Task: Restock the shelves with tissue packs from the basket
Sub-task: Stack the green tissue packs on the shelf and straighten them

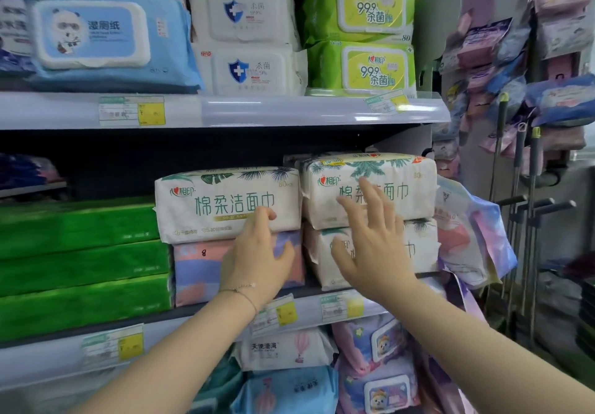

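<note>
1. Our right grip [370, 243] is open, its fingers spread. The palm is on the lower white tissue pack [421, 249] and the fingertips are on the upper pack [412, 188].
2. Our left grip [257, 252] is also open, its fingers slightly bent. It presses where a third white pack [222, 201] sits on a pastel pack [193, 268].
3. Both forearms reach up to the middle shelf [309, 311].
4. Green packs [80, 268] are stacked just to the left.

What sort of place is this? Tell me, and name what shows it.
Most likely a shop aisle, perhaps a supermarket: price tags on the shelf rail, stacked packs of wipes and facial tissues, and mop handles at the right.
</note>
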Available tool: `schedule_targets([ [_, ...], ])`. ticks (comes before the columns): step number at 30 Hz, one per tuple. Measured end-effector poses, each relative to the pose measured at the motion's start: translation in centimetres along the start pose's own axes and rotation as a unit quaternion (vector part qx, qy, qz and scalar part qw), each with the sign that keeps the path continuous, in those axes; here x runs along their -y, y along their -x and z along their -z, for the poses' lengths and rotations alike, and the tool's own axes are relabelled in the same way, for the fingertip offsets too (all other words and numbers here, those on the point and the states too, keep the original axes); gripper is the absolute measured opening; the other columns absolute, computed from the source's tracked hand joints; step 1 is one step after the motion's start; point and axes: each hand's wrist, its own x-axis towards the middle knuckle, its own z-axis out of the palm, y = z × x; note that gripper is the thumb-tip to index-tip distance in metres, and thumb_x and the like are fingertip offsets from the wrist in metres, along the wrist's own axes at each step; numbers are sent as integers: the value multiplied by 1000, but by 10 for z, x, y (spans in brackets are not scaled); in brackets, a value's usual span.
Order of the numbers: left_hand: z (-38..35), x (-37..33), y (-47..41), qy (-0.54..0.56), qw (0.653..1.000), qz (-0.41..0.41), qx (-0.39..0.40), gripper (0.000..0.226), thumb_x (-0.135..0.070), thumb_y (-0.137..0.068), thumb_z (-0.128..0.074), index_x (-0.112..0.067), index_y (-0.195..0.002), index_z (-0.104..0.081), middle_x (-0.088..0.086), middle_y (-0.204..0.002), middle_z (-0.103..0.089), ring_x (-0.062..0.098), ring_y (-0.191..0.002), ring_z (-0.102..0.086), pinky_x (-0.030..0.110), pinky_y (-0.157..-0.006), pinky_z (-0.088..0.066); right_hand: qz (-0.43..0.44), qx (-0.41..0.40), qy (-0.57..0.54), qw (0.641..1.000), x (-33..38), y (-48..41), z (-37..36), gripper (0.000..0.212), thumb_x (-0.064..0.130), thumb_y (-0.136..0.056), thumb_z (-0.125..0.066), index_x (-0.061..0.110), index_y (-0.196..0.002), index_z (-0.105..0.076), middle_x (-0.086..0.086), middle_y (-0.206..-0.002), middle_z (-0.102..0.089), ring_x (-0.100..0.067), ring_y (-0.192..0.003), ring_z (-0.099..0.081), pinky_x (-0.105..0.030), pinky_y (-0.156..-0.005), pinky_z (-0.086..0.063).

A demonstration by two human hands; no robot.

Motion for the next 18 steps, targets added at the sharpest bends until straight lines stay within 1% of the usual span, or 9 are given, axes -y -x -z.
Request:
schedule_targets([
  [1,8,11,1,-42,998,-35,-16,38,-26,-82,-66,-18,-114,-46,-5,-104,-50,20,-93,-51,31,-69,-42,46,-1,-12,999,14,1,-4,54,29,-79,-49,12,-130,-46,-19,-148,-31,-39,-135,-27,-54,-99,-38],
  [3,20,34,1,-135,984,-103,-50,42,-27,-73,-73,-16,-108,-52,1,-107,-52,23,-98,-48,36,-77,-46,139,11,-22,990,40,3,-15,55,24,-78,-51,8,-131,-47,-19,-148,-36,-37,-136,-30,-50,-100,-40],
  [5,30,56,3,-207,968,-124,-61,52,-34,-65,-81,-17,-106,-53,5,-112,-53,26,-103,-44,43,-81,-47,194,39,-32,980,63,2,-30,63,23,-78,-55,8,-137,-39,-16,-150,-34,-34,-138,-29,-45,-101,-42],
  [6,35,66,3,-230,964,-123,-56,60,-39,-61,-83,-18,-107,-52,8,-119,-53,28,-110,-42,45,-83,-48,199,57,-45,977,72,1,-39,69,24,-79,-58,8,-142,-34,-14,-153,-30,-33,-141,-26,-44,-103,-42],
  [8,42,82,5,-264,956,-120,-36,81,-50,-53,-85,-18,-117,-48,13,-137,-46,31,-127,-35,49,-89,-46,173,84,-63,979,83,-1,-55,79,29,-83,-60,12,-149,-20,-10,-158,-18,-30,-145,-16,-45,-107,-37],
  [10,46,96,5,-296,947,-121,-13,99,-63,-51,-80,-19,-131,-42,14,-151,-30,33,-140,-23,49,-97,-36,150,92,-39,984,86,-5,-69,84,42,-87,-56,18,-152,-10,-7,-160,-10,-29,-146,-8,-44,-110,-28],
  [12,49,103,2,-317,940,-123,0,111,-73,-52,-67,-20,-143,-32,13,-158,-15,33,-145,-12,47,-102,-23,146,102,-4,984,85,-9,-79,87,59,-85,-46,22,-153,-6,-8,-160,-5,-28,-146,-3,-41,-111,-21],
  [15,49,106,-3,-329,936,-125,6,117,-81,-54,-51,-24,-151,-19,9,-161,-4,31,-147,-4,50,-107,-15,143,113,28,983,79,-12,-88,91,71,-81,-35,25,-153,-5,-8,-160,0,-26,-146,2,-41,-110,-22],
  [18,40,106,-5,-323,938,-122,8,119,-84,-54,-48,-25,-152,-15,9,-161,-2,32,-147,-1,53,-108,-17,140,105,43,984,72,-13,-89,91,73,-80,-31,25,-153,-5,-7,-160,0,-25,-146,3,-40,-109,-19],
])
